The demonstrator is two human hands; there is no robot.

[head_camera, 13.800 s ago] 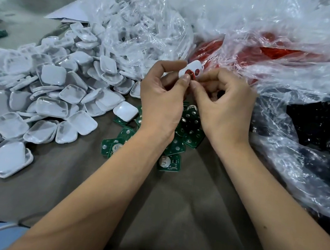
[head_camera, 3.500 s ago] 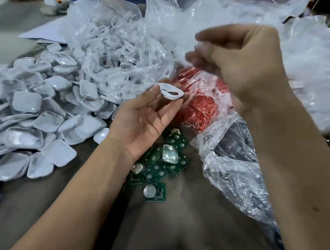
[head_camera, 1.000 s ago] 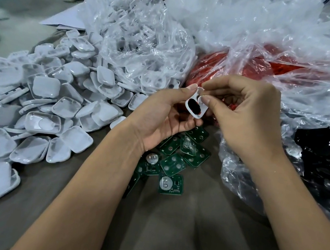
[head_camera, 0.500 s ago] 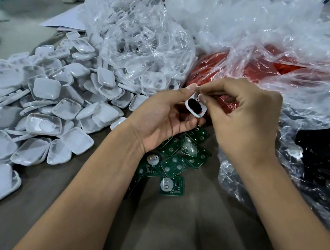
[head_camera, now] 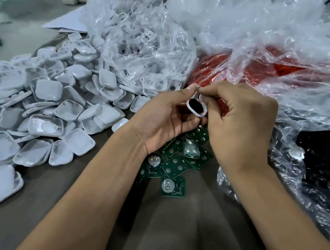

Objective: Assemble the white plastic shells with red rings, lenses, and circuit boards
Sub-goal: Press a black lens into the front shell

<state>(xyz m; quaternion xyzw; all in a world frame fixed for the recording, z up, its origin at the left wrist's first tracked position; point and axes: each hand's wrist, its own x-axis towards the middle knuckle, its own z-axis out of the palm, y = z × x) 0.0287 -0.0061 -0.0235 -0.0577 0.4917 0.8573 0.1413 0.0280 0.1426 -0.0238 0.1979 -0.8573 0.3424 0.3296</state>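
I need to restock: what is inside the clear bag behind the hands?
Red parts show through the clear bag. Crumpled plastic blurs them, so neither their shape nor how many remain can be told.

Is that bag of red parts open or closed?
Cannot tell. The red parts show through the crumpled clear bag, but its mouth is not visible.

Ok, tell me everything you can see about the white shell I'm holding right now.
The white plastic shell is small, rounded and glossy, with a dark oval opening edged in red on the side facing the camera. It is held tilted above the green circuit boards, in front of the bag of red parts. The left hand holds it from the left and below, while the right hand pinches its upper right edge. Its back is hidden.
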